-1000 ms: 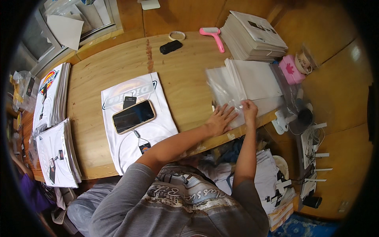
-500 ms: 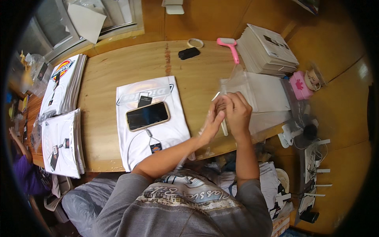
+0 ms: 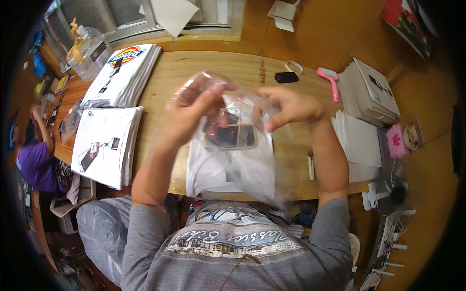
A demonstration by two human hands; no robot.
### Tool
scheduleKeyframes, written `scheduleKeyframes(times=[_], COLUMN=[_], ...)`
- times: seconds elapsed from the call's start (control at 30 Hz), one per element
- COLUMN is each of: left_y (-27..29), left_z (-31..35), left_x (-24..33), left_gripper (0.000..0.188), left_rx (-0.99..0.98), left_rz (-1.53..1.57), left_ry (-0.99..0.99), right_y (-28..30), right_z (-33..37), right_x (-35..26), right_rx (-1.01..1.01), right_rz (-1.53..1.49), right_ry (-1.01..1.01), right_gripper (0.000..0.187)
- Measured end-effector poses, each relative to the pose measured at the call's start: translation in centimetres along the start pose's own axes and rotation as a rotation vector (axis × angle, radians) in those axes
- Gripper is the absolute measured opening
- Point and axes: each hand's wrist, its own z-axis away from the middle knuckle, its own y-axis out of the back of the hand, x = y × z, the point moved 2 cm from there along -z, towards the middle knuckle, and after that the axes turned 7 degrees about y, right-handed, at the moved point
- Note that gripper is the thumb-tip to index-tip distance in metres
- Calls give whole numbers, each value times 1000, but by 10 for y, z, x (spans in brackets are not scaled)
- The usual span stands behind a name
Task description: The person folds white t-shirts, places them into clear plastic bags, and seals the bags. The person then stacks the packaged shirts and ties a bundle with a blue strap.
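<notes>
A clear plastic bag [image 3: 272, 167] stretches between my hands above the table, its lower part blurred by motion. My left hand [image 3: 201, 102] has its curled fingers in the bag's film, gripping it. On the other side my right hand [image 3: 293, 107] pinches the bag with thumb and fingers. Beneath lies a folded white T-shirt [image 3: 206, 174] with a tag, partly hidden by the bag and my left hand. A smartphone [image 3: 246, 137] rests on the shirt, seen through the film.
Stacks of bagged white shirts [image 3: 104, 140] stand at the left. Clear bags [image 3: 359, 140], a paper stack [image 3: 374, 97] and a pink box [image 3: 398, 140] are at the right. A pink lint roller [image 3: 332, 85], tape roll [image 3: 294, 67] and black object [image 3: 286, 77] lie at the back. Another person [image 3: 36, 160] sits far left.
Both hands have come from the bags at the right to above the shirt and phone, bringing a clear bag. They have moved apart, spreading its film. The view has shifted left.
</notes>
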Motion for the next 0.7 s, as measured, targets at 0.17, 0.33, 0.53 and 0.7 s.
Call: scheduleKeyframes(times=[0.17,0.33,0.53,0.7], left_y=[98,177,87,114], left_z=[68,238,465,355], left_x=[8,-135,-323,-165], left_gripper=[45,32,3,3], left_rx=[238,825,404,-634], left_rz=[-12,450,839,-374], left_ry=[-229,277,1526,1209], right_y=[-15,-3,2,-7], right_z=[-33,-53,-76,-91], right_x=[4,18,47,38], right_rx=[-121,134,365,372], right_rz=[-196,-303,-52,3], right_ry=[21,7,-60,-20], right_gripper=[18,20,14,14])
